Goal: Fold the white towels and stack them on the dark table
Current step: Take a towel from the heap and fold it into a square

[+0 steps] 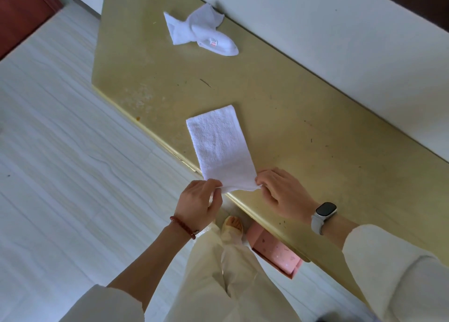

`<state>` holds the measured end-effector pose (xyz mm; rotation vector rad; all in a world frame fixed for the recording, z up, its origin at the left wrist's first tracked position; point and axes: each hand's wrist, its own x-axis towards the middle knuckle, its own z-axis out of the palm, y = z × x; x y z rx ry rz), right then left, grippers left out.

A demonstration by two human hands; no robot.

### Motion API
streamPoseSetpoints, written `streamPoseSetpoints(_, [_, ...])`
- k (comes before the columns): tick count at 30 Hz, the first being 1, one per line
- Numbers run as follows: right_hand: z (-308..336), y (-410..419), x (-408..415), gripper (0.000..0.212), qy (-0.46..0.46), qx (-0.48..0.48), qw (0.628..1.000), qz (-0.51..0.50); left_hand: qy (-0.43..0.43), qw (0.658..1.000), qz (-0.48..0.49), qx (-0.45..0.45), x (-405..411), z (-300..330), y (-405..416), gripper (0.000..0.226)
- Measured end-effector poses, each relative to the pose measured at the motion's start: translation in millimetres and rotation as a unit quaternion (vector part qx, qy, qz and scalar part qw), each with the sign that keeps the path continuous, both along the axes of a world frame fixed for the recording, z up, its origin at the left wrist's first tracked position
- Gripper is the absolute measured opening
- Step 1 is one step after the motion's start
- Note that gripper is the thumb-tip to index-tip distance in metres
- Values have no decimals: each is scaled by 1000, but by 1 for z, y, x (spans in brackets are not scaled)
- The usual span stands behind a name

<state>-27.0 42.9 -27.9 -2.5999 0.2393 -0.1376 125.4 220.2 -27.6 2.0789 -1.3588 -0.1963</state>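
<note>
A white towel (218, 147) lies folded into a long strip on the yellowish table (303, 132), its near end at the table's front edge. My left hand (199, 202) pinches the near left corner of that end, just off the edge. My right hand (281, 190) pinches the near right corner and rests on the tabletop. A second white towel (196, 28), crumpled, with a small red label, lies at the far end of the table near the wall.
A white wall (340, 42) runs along the table's far side. A pink box (277, 251) sits on the floor under the table's front edge beside my foot (233, 227). Pale wood-grain floor (60, 151) stretches to the left, with a dark red door (21, 8) at top left.
</note>
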Motion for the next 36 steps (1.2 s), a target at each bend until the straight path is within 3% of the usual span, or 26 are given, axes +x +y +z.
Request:
streamPoseSetpoints(5, [8,10,7,38,16,43,998,-45,204,968,138,42,10,19,-17,44])
streamPoseSetpoints(7, [11,15,16,37,19,104,988,-114,243,954,172,27,17,23,-24,37])
streamPoseSetpoints(9, [18,15,30,31,18,209,954,-215,274,941,198,16,25,27,-30,26])
streamPoseSetpoints(11, [23,9,47,10,6,291,916,-275,296,929,221,16,34,29,-34,14])
streamPoseSetpoints(15, [28,-11,87,6,17,361,875,-323,318,908,272,14,59,24,-43,9])
streamPoseSetpoints(21, [20,-28,135,15,53,346,864,-362,341,883,320,34,95,10,-66,15])
streamPoseSetpoints(27, [7,-34,157,14,61,263,881,-389,273,909,306,79,116,-2,-82,21])
streamPoseSetpoints(36, [-4,-31,174,13,103,182,891,-402,257,907,313,117,124,-17,-84,21])
